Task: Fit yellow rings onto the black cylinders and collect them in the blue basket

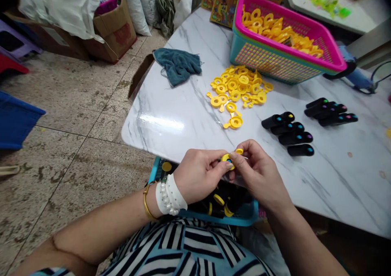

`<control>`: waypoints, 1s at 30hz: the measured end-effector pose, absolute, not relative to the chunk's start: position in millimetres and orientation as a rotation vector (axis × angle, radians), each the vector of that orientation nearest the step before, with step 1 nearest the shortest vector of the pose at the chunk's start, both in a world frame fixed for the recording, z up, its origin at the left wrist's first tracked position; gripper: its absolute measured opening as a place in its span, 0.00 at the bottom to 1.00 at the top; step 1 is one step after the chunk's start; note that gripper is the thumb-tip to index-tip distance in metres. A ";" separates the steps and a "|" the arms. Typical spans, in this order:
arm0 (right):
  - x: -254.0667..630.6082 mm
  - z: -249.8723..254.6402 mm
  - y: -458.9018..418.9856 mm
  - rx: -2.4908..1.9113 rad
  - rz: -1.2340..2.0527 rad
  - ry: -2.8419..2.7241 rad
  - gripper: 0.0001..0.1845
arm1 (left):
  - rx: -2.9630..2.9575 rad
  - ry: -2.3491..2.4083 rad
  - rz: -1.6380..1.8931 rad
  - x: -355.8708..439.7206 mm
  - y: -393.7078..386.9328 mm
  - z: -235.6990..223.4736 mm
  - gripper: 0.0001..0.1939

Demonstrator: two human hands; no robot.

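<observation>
A yellow ring-shaped plastic cap with a round tab (pixel 225 158) is pinched between my two hands at the table's front edge. A blue and black centre shows in its ring; any body beneath is hidden by my fingers. My left hand (pixel 197 175) is closed on the cap's near left side, thumb along the rim. My right hand (pixel 261 172) is closed on it from the right, thumb pressed on the ring beside the raised tab. Below my hands, a blue basket (pixel 252 215) holds black pieces with yellow caps. Loose yellow caps (pixel 233 84) lie heaped beyond my hands.
Black tubes with coloured tips (pixel 295 138) lie in rows at right, with another group (pixel 331 112) behind. A pink-rimmed basket (pixel 287 50) of yellow parts stands at the back. A teal cloth (pixel 179 64) lies by the table's left edge. Cardboard boxes (pixel 111 33) sit on the floor.
</observation>
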State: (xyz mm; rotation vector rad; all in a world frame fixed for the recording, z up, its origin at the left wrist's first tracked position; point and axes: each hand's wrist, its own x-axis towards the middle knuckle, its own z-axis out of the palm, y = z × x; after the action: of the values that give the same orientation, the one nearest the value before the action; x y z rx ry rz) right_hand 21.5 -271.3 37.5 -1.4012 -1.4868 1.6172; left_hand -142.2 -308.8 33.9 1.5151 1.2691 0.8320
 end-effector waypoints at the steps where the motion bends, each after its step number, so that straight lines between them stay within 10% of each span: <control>1: 20.7 37.0 -271.5 -1.401 1.593 -1.501 0.15 | 1.436 1.255 0.840 -141.3 -307.8 32.3 0.16; 20: 40.6 46.7 -230.5 -1.189 1.969 -1.787 0.15 | 1.869 1.548 0.896 -128.5 -314.9 18.7 0.11; 25: 33.2 54.1 -241.2 -1.294 1.480 -2.168 0.07 | 1.884 1.551 0.812 -131.2 -305.7 19.1 0.06; 30: 46.5 27.5 -285.5 -0.985 1.105 -2.148 0.21 | 1.875 1.536 0.698 -128.4 -314.9 16.3 0.08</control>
State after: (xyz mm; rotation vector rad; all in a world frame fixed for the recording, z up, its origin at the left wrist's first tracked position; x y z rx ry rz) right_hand 46.5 -285.5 27.5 -0.9850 -2.1478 1.1048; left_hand -128.4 -314.9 16.3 1.8749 1.5356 0.6975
